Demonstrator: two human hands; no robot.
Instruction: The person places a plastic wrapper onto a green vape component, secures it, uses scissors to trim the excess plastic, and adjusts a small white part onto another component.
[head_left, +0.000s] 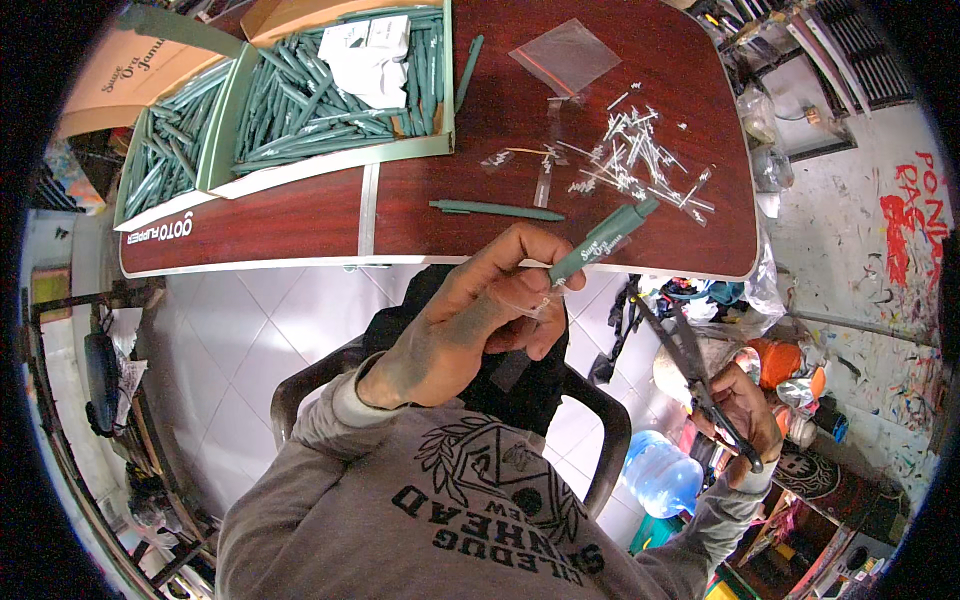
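Pinched in my left hand (475,315) is a dark green pen (605,240) with white lettering, its upper end pointing up and right over the table's front edge. A scrap of clear film (528,293) shows at the thumb and fingers of that hand. My right hand (748,410), lower and off to the right, is closed round long dark scissors (692,362), whose blades look parted and point up and left. Part of its fingers is hidden. Just beyond my left hand, another green pen (497,210) lies on the dark red table (410,225).
Two open cardboard boxes hold many green pens (285,95); a white packet (365,55) rests on them. One pen (469,70) lies beside the boxes. Thin white-printed strips (640,150) are heaped at right, near a clear plastic bag (565,55). A blue water jug (662,475) stands below.
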